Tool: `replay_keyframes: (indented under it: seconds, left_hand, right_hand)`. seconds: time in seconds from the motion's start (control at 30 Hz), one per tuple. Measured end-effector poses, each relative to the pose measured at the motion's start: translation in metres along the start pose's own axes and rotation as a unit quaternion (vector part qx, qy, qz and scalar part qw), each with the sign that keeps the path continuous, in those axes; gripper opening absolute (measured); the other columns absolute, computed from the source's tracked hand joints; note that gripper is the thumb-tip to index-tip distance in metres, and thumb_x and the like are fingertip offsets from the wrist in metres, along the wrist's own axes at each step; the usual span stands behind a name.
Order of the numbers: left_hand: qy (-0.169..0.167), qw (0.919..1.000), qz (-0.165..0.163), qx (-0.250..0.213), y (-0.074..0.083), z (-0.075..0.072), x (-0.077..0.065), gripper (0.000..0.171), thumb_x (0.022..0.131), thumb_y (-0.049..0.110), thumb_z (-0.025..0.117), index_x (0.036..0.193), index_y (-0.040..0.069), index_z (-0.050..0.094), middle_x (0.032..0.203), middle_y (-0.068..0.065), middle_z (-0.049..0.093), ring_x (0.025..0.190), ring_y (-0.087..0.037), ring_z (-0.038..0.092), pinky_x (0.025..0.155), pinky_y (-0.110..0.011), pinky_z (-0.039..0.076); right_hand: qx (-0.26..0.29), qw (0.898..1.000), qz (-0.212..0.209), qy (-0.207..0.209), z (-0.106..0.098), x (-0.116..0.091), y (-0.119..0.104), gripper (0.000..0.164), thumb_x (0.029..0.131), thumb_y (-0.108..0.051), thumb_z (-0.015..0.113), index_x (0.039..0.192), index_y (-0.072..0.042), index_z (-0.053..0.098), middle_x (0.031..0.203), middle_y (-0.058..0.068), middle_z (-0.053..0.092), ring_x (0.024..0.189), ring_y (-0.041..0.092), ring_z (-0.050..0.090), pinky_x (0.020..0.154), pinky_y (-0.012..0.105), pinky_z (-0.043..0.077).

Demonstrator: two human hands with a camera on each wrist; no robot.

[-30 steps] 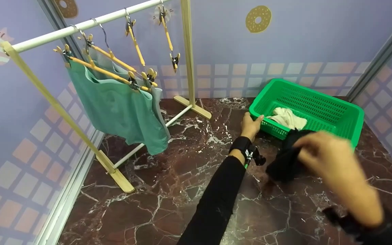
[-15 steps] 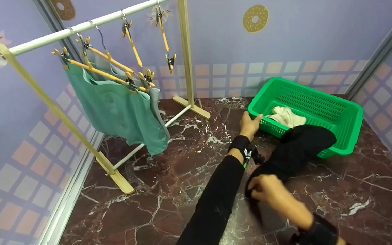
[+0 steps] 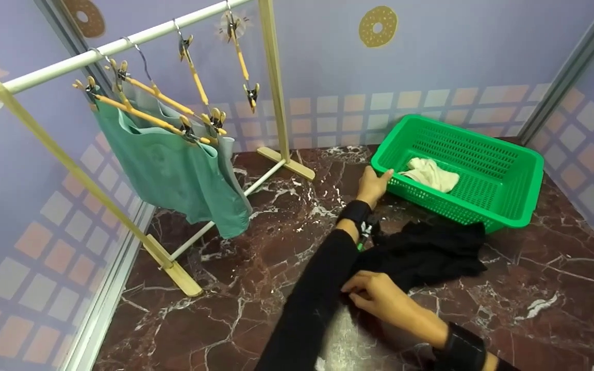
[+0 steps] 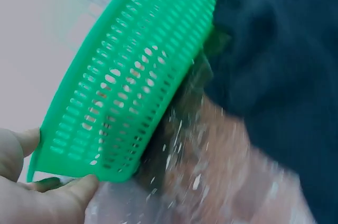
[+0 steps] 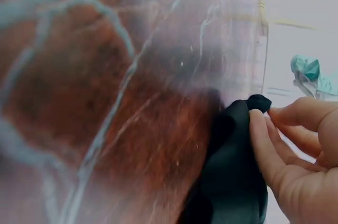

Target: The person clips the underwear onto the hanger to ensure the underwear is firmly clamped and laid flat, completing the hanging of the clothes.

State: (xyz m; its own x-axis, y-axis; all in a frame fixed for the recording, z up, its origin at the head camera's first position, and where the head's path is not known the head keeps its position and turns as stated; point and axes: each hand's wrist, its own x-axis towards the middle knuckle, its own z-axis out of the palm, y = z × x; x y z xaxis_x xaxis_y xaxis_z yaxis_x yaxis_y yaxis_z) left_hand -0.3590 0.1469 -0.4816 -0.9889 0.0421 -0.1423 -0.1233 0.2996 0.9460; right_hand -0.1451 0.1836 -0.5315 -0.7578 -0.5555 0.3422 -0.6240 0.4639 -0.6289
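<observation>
While the left hand (image 3: pixel 373 184) grips the basket (image 3: pixel 446 205) at one corner, apparently steadying it | right hand (image 3: pixel 379 296) pinches black cloth (image 3: pixel 426 255) at one end, leaving the rest loose

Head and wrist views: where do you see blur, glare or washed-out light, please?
Head view: mostly sharp, with pale glare on the floor near the bottom edge; left wrist: floor smeared into streaks, black cloth soft and bluish; right wrist: upper right washed out pale, right hand clearer than the floor.
</observation>
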Motion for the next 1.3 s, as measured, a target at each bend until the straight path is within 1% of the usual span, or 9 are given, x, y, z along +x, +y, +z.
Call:
replay_keyframes:
  seconds: [0.2,0.33,0.47,0.67,0.87,0.97,1.13,1.2,1.3]
  left_hand:
    - [-0.097,0.9886,0.067,0.094,-0.004,-0.036,-0.024,0.058,0.106,0.025,0.054,0.15,-0.009,0.034,0.15,-0.026,0.047,0.137,-0.032,0.049,0.113,-0.037,0.043]
    - [-0.182,0.9505,0.165,0.19,-0.014,-0.064,-0.065,0.042,0.102,0.012,0.057,0.139,-0.004,0.046,0.132,-0.022,0.06,0.116,-0.03,0.061,0.099,-0.034,0.053]
    - [-0.244,0.9115,0.202,0.262,-0.032,-0.089,-0.12,0.041,0.101,0.017,0.063,0.137,0.003,0.053,0.128,-0.012,0.062,0.111,-0.021,0.062,0.094,-0.028,0.055]
    - [-0.24,0.8413,0.226,0.428,-0.071,-0.099,-0.175,0.04,0.092,0.039,0.074,0.121,0.015,0.061,0.116,-0.002,0.059,0.102,-0.014,0.059,0.089,-0.028,0.056]
    - [-0.2,0.8105,0.262,0.484,-0.097,-0.093,-0.19,0.046,0.091,0.035,0.077,0.125,0.009,0.06,0.118,-0.007,0.06,0.113,-0.026,0.06,0.095,-0.036,0.056]
    - [-0.183,0.8205,0.283,0.462,-0.101,-0.096,-0.184,0.025,0.091,0.014,0.075,0.113,0.008,0.064,0.104,-0.006,0.062,0.097,-0.02,0.063,0.082,-0.028,0.059]
    - [-0.177,0.8751,0.278,0.354,-0.093,-0.117,-0.15,0.009,0.092,-0.001,0.067,0.096,0.006,0.071,0.085,-0.005,0.064,0.073,-0.014,0.058,0.063,-0.019,0.054]
    - [-0.152,0.8793,0.286,0.349,-0.088,-0.126,-0.131,0.01,0.092,-0.001,0.068,0.095,0.006,0.073,0.086,-0.005,0.064,0.076,-0.015,0.057,0.067,-0.021,0.054]
    - [-0.106,0.8642,0.298,0.391,-0.082,-0.134,-0.104,0.01,0.088,-0.001,0.072,0.094,0.007,0.074,0.092,-0.006,0.064,0.087,-0.019,0.057,0.078,-0.027,0.053]
  right_hand:
    - [-0.066,0.996,-0.025,0.047,-0.031,-0.024,0.003,0.035,0.075,0.014,0.07,0.102,-0.007,0.074,0.101,0.002,0.072,0.087,0.014,0.069,0.074,0.026,0.062]
    - [-0.14,0.986,0.009,0.089,-0.061,-0.049,0.011,0.042,0.068,0.016,0.073,0.1,-0.011,0.075,0.1,-0.001,0.072,0.085,0.014,0.068,0.071,0.028,0.061]
    - [-0.221,0.968,0.056,0.107,-0.082,-0.073,0.023,0.044,0.062,0.015,0.08,0.098,-0.011,0.074,0.098,0.004,0.071,0.086,0.025,0.067,0.072,0.042,0.061]
    - [-0.269,0.951,0.12,0.099,-0.093,-0.089,0.041,0.044,0.063,0.01,0.082,0.103,-0.006,0.071,0.104,0.014,0.067,0.091,0.041,0.062,0.07,0.056,0.057]
    - [-0.283,0.949,0.129,0.057,-0.09,-0.08,0.05,0.025,0.077,0.001,0.084,0.098,-0.005,0.072,0.097,0.013,0.069,0.089,0.041,0.063,0.076,0.057,0.056]
    - [-0.285,0.95,0.122,0.044,-0.089,-0.074,0.049,0.019,0.08,0.001,0.083,0.093,-0.008,0.071,0.088,0.007,0.069,0.081,0.035,0.066,0.069,0.051,0.058]
    - [-0.241,0.96,0.139,0.024,-0.088,-0.066,0.031,0.012,0.086,-0.005,0.079,0.095,-0.009,0.074,0.087,0.003,0.071,0.077,0.027,0.07,0.063,0.046,0.059]
    - [-0.21,0.969,0.125,0.022,-0.082,-0.061,0.024,0.011,0.087,-0.007,0.079,0.098,-0.008,0.075,0.09,0.004,0.074,0.08,0.027,0.072,0.067,0.046,0.061]
    - [-0.157,0.982,0.1,0.02,-0.066,-0.051,0.017,0.013,0.088,-0.007,0.077,0.101,-0.005,0.075,0.094,0.008,0.076,0.081,0.023,0.072,0.073,0.042,0.062]
